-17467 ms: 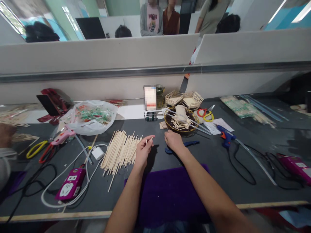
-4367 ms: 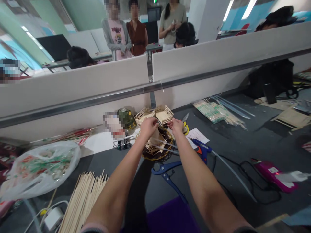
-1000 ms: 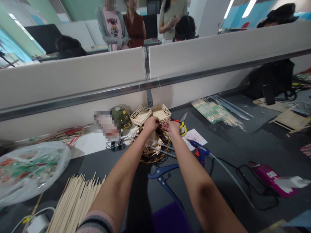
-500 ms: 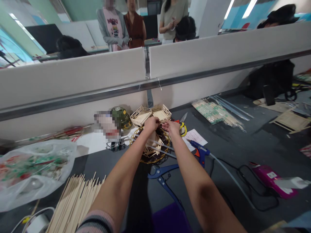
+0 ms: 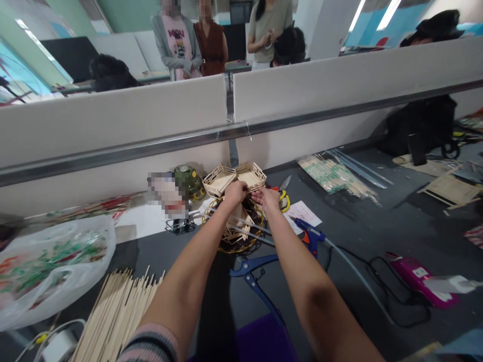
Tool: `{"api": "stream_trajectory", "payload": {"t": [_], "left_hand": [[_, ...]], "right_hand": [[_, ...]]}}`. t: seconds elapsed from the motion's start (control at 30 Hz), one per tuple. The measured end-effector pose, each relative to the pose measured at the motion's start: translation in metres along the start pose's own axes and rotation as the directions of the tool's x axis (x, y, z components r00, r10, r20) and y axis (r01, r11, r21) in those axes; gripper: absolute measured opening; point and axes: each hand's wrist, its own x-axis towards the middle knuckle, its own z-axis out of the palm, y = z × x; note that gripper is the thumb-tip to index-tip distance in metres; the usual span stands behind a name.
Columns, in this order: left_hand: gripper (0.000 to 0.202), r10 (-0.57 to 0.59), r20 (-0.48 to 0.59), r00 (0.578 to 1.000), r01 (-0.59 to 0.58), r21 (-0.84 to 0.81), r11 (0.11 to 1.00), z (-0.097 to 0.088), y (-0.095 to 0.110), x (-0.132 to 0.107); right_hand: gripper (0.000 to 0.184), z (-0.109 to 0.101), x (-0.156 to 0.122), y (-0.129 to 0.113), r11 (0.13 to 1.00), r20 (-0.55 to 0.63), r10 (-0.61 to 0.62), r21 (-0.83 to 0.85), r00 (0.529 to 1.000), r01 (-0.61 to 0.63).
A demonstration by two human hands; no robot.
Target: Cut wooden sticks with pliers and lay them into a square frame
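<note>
My left hand is at the near edge of two joined wooden trays with lattice rims, the left tray and the right tray. Its fingers are pinched together, and what they hold is hidden. My right hand is just beside it, palm partly turned up, with bent fingers drawn together by the right tray's front corner; I cannot make out anything in them. Below both hands sits a dark basket with a gold rim, holding lattice wooden pieces. Clear glue sticks lie across it.
Scissors, a blue glue gun and a blue cutter lie around the basket. Bundled wooden sticks and a plastic bag are at left. Packaged sticks lie right, before a white partition. Several people are beyond.
</note>
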Motion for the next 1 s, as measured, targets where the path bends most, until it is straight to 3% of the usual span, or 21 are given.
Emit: {"api": "stream_trajectory", "payload": {"t": [0.1,0.2,0.27,0.33,0.43,0.5,0.6,0.73,0.83,1.0], "left_hand": [[0.026,0.033,-0.053,0.998,-0.033,-0.001,0.999,-0.013,0.002,-0.008],[0.023,0.16,-0.223,0.962,-0.162,0.01,0.987,-0.036,0.001,-0.032],[0.017,0.229,-0.347,0.909,-0.244,0.002,0.97,-0.052,-0.004,-0.059],[0.016,0.211,-0.439,0.873,-0.258,-0.049,0.965,-0.064,-0.014,-0.095],[0.017,0.103,-0.473,0.875,-0.21,-0.179,0.961,-0.072,-0.039,-0.159],[0.019,-0.074,-0.461,0.884,-0.068,-0.283,0.957,-0.071,-0.06,-0.205],[0.016,-0.282,-0.335,0.899,0.18,-0.305,0.935,-0.063,-0.09,-0.274],[0.014,-0.402,-0.099,0.91,0.371,-0.237,0.898,-0.043,-0.104,-0.349],[0.015,-0.417,-0.008,0.909,0.412,-0.135,0.901,-0.021,-0.094,-0.379],[0.016,-0.38,-0.012,0.925,0.381,0.045,0.924,0.007,-0.073,-0.393]], "right_hand": [[0.017,-0.002,-0.012,-0.012,1.0,-0.022,0.004,-0.013,1.0,-0.004],[0.015,-0.006,-0.035,-0.027,0.999,-0.009,-0.029,-0.028,1.0,0.029],[0.014,-0.011,-0.059,-0.035,0.996,0.042,-0.073,-0.047,0.996,0.075],[0.013,-0.015,-0.088,-0.036,0.979,0.167,-0.172,-0.077,0.971,0.186],[0.015,-0.023,-0.136,-0.024,0.944,0.337,-0.25,-0.125,0.908,0.306],[0.015,-0.029,-0.166,-0.007,0.932,0.422,-0.21,-0.185,0.882,0.311],[0.017,-0.041,-0.202,0.03,0.882,0.552,-0.063,-0.359,0.832,0.305],[0.021,-0.057,-0.231,0.078,0.738,0.645,0.054,-0.54,0.762,0.404],[0.013,-0.062,-0.249,0.096,0.549,0.682,0.114,-0.649,0.722,0.526],[0.004,-0.061,-0.277,0.103,0.241,0.738,0.065,-0.665,0.672,0.707]]}}
